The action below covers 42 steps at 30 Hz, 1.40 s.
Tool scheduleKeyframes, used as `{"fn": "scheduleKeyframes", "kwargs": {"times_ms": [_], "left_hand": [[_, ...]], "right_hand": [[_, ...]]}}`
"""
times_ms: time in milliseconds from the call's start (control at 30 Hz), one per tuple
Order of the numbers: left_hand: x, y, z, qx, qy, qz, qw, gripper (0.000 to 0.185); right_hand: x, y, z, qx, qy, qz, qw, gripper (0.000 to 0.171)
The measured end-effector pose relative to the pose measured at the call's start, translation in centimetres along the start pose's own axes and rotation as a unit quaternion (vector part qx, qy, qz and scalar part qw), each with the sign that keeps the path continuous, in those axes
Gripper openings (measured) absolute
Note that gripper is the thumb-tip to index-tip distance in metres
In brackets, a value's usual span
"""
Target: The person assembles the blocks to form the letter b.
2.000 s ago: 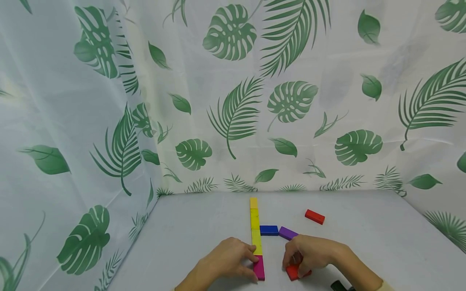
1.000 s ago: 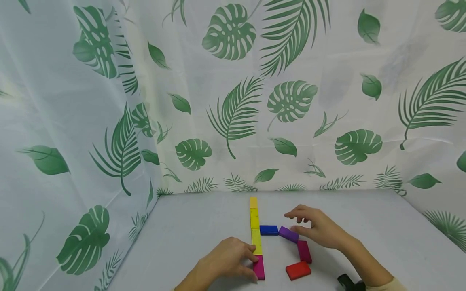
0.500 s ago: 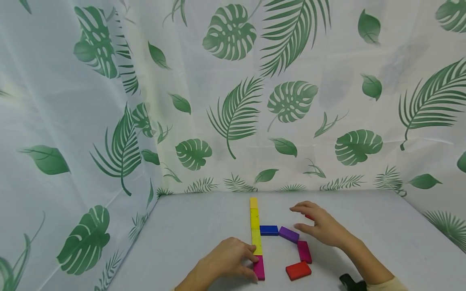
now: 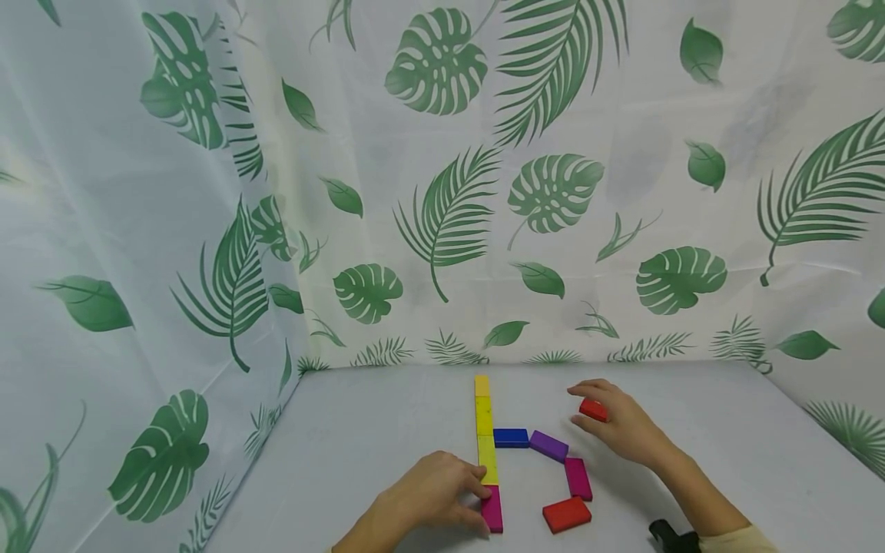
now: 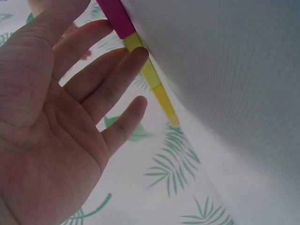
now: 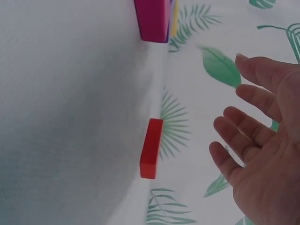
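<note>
My left hand [image 4: 439, 491] rests at the left side of a magenta block [image 4: 491, 511], its fingertips touching the block. In the left wrist view the left fingers [image 5: 112, 91] are fairly straight beside the row. That magenta block is the near end of a straight line with several yellow blocks [image 4: 486, 459]. Over the far right my right hand [image 4: 618, 422] hovers with thumb and fingers spread around a red block [image 4: 593, 409], which it partly hides. A gap shows between the right fingers and this red block in the right wrist view.
From the yellow line a curve runs right: a blue block [image 4: 511, 438], a purple block [image 4: 549, 445], a second magenta block [image 4: 578, 478] and a nearer red block [image 4: 567, 514]. A black device [image 4: 672, 536] sits at the right wrist. Leaf-print cloth [image 4: 442, 230] surrounds the white table [image 4: 359, 415].
My right hand has let go of the nearer red block, passed over the purple block and moved right to the far red block. The left hand has stayed in place.
</note>
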<state>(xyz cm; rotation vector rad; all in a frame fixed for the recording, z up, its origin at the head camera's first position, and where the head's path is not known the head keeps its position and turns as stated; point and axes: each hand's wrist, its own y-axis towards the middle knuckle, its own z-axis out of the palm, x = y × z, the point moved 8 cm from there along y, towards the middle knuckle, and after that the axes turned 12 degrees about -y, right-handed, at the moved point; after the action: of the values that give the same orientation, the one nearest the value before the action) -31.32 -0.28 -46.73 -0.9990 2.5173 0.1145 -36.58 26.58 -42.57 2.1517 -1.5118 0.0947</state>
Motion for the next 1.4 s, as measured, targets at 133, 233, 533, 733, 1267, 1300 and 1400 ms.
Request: {"fn": "scheduleKeyframes", "kwargs": {"times_ms": [133,233,533,733,1267,1300,1400], "left_hand": [[-0.1,0.0,-0.1,-0.002,0.006,0.004,1.0000,0.045],[-0.1,0.0,-0.1,-0.002,0.005,0.002,1.0000,0.046],[-0.1,0.0,0.0,0.002,-0.005,-0.011,0.9999,0.045],[0.0,0.1,0.0,0.002,-0.010,-0.013,0.9999,0.045],[-0.1,0.0,0.0,0.004,-0.002,-0.004,1.0000,0.045],[-0.1,0.0,0.0,0.005,-0.004,-0.006,1.0000,0.045],[-0.1,0.1,0.0,0.005,-0.004,-0.010,0.9999,0.045]], "right_hand": [[-0.9,0.0,0.1,-0.001,-0.005,0.019,1.000,0.044],[-1.5,0.0,0.3,0.004,-0.012,0.034,0.999,0.044],[-2.9,-0.2,0.6,0.016,-0.024,0.048,0.998,0.043],[-3.7,-0.4,0.9,0.029,-0.016,0.049,0.998,0.044],[-5.1,-0.7,1.9,0.079,-0.013,0.074,0.994,0.055],[-5.2,-0.8,2.0,0.085,-0.010,0.077,0.993,0.055],[-5.4,-0.8,2.4,0.101,-0.005,0.083,0.991,0.056]]}}
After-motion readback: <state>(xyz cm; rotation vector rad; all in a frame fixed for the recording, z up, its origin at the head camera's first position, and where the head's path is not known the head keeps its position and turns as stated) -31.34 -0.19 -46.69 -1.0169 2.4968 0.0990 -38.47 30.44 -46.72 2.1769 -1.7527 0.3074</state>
